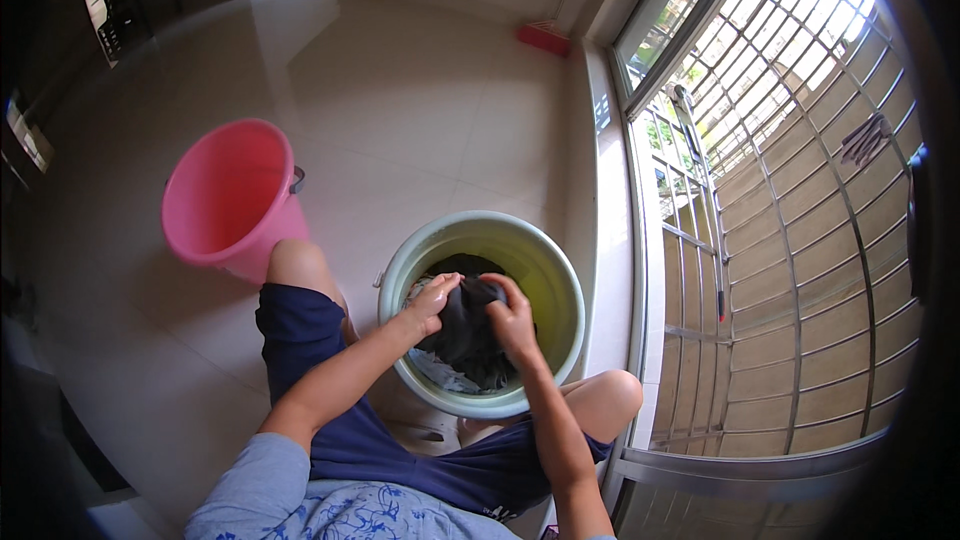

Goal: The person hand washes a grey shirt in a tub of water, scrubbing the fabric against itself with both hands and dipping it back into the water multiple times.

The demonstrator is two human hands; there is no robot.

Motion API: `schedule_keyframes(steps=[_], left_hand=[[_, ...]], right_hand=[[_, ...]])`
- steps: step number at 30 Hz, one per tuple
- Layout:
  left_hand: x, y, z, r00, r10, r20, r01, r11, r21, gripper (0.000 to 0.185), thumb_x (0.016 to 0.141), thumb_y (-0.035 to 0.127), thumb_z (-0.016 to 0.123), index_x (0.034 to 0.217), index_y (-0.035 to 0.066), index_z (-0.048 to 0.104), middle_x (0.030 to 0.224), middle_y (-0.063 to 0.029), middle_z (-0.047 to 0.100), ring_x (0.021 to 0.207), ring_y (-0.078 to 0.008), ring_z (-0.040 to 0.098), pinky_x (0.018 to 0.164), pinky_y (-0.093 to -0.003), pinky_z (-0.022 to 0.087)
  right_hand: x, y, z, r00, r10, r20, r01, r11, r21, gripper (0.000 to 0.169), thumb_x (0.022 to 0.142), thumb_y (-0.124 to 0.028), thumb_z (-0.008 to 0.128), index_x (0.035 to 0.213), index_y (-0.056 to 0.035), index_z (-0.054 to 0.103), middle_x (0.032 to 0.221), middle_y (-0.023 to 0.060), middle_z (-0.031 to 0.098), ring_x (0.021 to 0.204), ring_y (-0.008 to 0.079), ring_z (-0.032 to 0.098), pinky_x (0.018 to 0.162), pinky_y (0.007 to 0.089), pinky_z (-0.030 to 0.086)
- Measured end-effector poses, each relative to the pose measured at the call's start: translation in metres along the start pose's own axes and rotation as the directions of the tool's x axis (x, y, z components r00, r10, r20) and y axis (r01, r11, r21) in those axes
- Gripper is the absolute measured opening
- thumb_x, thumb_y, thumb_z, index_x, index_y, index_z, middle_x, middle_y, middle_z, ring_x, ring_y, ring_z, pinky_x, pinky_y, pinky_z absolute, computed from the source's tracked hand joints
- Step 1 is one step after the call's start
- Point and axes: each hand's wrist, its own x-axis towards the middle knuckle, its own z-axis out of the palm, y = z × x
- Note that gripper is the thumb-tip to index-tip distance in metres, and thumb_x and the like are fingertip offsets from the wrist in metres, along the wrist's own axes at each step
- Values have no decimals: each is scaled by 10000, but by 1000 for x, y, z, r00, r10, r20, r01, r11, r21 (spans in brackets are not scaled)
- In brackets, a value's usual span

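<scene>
Between my knees stands a pale green plastic bucket [551,255] with wet laundry in it. My left hand [433,304] grips a dark cloth garment [466,322] at its left side, over the bucket's mouth. On the garment's right side, my right hand [514,319] holds it with curled fingers. The dark fabric is bunched between both hands and hangs down into the bucket. Below it lies a light patterned cloth [446,373], partly covered by the dark one. How much water is in the bucket I cannot tell.
A pink plastic bucket [225,191] with a grey handle stands tilted in view beside my left knee. To the right is a window [637,240] with a metal security grille [780,240]; a cloth [866,139] hangs there. A red dustpan or broom head [544,38] rests by the far wall.
</scene>
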Motion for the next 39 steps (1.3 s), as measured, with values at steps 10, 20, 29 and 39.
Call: schedule_keyframes(steps=[10,20,29,39], left_hand=[[-17,-25,21,970,-223,98,233,966,-114,199,828,293,503,852,105,562,813,-28,558,749,-132,528,720,-279,436],[-16,-18,9,952,-259,166,261,965,8,230,856,276,455,837,74,565,772,-28,593,730,-140,570,698,-274,469],[-47,53,18,927,130,353,-360,33,932,656,590,480,694,1037,47,485,1006,-117,518,981,-202,483,813,-322,388],[-39,32,13,947,21,321,-316,243,917,288,692,137,613,947,9,569,829,-101,615,765,-183,580,706,-288,441]], right_hand=[[2,23,21,939,-247,-239,52,791,-610,279,833,-246,476,634,-51,484,588,182,529,521,353,526,448,416,408],[-5,17,27,911,-338,-236,72,695,-715,238,828,-262,483,697,-65,456,592,142,535,536,314,545,452,391,423],[0,-4,-29,973,231,-12,-230,959,-168,277,740,-299,620,833,-43,570,674,61,575,646,161,548,605,287,431],[2,22,-39,950,134,283,-102,987,-126,631,564,-4,579,1171,-37,410,1140,162,467,1078,244,437,921,320,333]])
